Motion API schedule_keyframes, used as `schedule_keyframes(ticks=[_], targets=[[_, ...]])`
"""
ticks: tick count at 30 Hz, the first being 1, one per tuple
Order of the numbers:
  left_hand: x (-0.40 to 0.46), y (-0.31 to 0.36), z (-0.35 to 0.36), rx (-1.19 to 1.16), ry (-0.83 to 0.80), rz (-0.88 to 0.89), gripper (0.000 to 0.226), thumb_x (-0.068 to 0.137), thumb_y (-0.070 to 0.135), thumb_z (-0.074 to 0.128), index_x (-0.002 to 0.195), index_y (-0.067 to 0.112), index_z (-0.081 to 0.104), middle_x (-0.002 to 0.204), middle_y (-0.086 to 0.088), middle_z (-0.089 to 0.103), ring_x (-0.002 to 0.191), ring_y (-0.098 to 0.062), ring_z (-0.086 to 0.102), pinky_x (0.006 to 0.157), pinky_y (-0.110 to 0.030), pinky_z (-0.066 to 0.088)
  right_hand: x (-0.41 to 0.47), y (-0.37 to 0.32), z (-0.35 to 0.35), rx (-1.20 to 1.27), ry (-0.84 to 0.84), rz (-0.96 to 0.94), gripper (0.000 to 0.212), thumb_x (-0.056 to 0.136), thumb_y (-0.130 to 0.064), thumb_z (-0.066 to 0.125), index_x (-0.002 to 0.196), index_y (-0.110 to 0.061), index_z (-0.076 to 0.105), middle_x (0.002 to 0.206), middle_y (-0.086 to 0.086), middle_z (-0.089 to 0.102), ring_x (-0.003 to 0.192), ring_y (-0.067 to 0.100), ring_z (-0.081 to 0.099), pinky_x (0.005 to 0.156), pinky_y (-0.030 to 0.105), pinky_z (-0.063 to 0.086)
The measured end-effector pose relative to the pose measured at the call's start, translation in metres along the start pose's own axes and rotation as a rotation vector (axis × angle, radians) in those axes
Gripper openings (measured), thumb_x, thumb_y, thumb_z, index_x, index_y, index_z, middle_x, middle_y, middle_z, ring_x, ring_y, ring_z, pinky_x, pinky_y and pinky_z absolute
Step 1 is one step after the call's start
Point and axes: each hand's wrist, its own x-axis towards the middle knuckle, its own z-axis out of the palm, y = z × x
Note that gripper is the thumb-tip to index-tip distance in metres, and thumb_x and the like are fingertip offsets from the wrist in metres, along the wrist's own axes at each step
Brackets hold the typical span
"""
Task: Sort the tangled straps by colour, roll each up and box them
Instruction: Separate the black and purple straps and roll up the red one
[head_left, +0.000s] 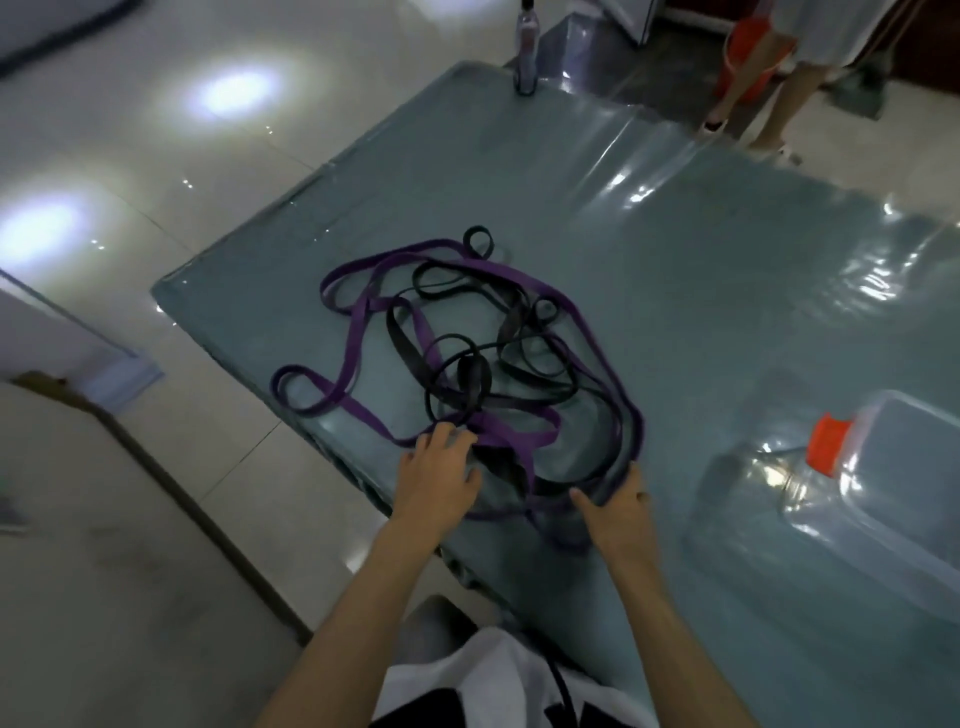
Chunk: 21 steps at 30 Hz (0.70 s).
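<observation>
Near the surface's (675, 260) front edge, left hand (439, 475) fingers curl into purple strap (363, 306); right hand (621, 501) pinches it beside black strap (405, 343).

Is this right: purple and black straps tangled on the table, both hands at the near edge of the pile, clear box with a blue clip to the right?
Not quite. The head view shows the clear box has an orange clip, not blue. The rest holds: purple straps and black straps tangled, left hand and right hand at the near edge.

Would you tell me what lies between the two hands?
In the head view, purple strap and dark strap loops lie between left hand and right hand.
</observation>
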Motion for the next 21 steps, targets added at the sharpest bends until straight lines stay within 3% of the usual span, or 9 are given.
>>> schedule_keyframes(ticks=[3, 8, 11, 12, 14, 18, 21], targets=[[0.014, -0.001, 0.000, 0.021, -0.030, 0.004, 0.048, 0.103, 0.037, 0.058, 0.148, 0.027, 0.048, 0.153, 0.000, 0.040, 0.137, -0.027, 0.044, 0.108, -0.046, 0.042, 0.005, 0.000, 0.013, -0.030, 0.000, 0.003, 0.110, 0.087, -0.031, 0.085, 0.167, -0.018, 0.010, 0.151, 0.030, 0.040, 0.125, 0.051, 0.058, 0.102, 0.053, 0.049], [0.041, -0.007, 0.001, 0.009, -0.108, 0.085, 0.053, 0.103, 0.033, 0.058, 0.154, 0.030, 0.042, 0.158, 0.001, 0.037, 0.139, -0.030, 0.043, 0.111, -0.052, 0.043, 0.022, 0.011, 0.018, 0.248, 0.132, 0.130, 0.116, 0.069, -0.011, 0.098, 0.161, -0.006, 0.028, 0.144, 0.030, 0.051, 0.126, 0.044, 0.058, 0.105, 0.049, 0.049], [0.067, -0.007, 0.001, 0.009, -0.178, 0.228, 0.058, 0.103, 0.028, 0.058, 0.156, 0.036, 0.040, 0.166, 0.006, 0.032, 0.144, -0.027, 0.038, 0.113, -0.053, 0.042, 0.033, 0.019, 0.023, 0.412, 0.046, 0.229, 0.073, 0.080, 0.006, 0.085, 0.144, 0.005, 0.049, 0.101, 0.022, 0.068, 0.081, 0.030, 0.064, 0.071, 0.039, 0.056], [0.075, -0.006, 0.003, 0.027, -0.217, 0.285, 0.060, 0.103, 0.026, 0.058, 0.158, 0.038, 0.038, 0.168, 0.008, 0.030, 0.146, -0.025, 0.036, 0.115, -0.052, 0.040, 0.035, 0.022, 0.021, 0.401, 0.030, 0.239, 0.054, 0.084, 0.008, 0.081, 0.133, 0.009, 0.059, 0.094, 0.019, 0.070, 0.075, 0.026, 0.063, 0.066, 0.040, 0.057], [0.087, -0.005, 0.007, 0.068, -0.299, 0.406, 0.064, 0.104, 0.020, 0.056, 0.161, 0.040, 0.033, 0.169, 0.011, 0.030, 0.146, -0.023, 0.034, 0.116, -0.048, 0.037, 0.034, 0.025, 0.015, 0.289, 0.102, 0.234, 0.026, 0.086, 0.000, 0.079, 0.111, 0.007, 0.074, 0.092, 0.019, 0.077, 0.081, 0.022, 0.066, 0.074, 0.045, 0.058], [0.102, -0.012, 0.015, 0.129, -0.301, 0.572, 0.059, 0.103, 0.016, 0.057, 0.157, 0.035, 0.043, 0.150, 0.005, 0.052, 0.132, -0.023, 0.045, 0.107, -0.037, 0.039, 0.016, 0.009, -0.004, 0.336, 0.422, 0.219, 0.028, 0.091, -0.006, 0.069, 0.117, -0.010, 0.079, 0.098, 0.019, 0.077, 0.092, 0.031, 0.073, 0.084, 0.042, 0.057], [0.115, -0.023, 0.008, 0.149, -0.245, 0.679, 0.039, 0.104, 0.031, 0.059, 0.142, 0.030, 0.061, 0.133, 0.004, 0.059, 0.124, -0.022, 0.049, 0.103, -0.036, 0.040, 0.007, -0.011, -0.019, 0.523, 0.570, 0.173, 0.031, 0.097, -0.004, 0.063, 0.125, -0.012, 0.075, 0.100, 0.020, 0.073, 0.077, 0.030, 0.072, 0.071, 0.040, 0.060]])
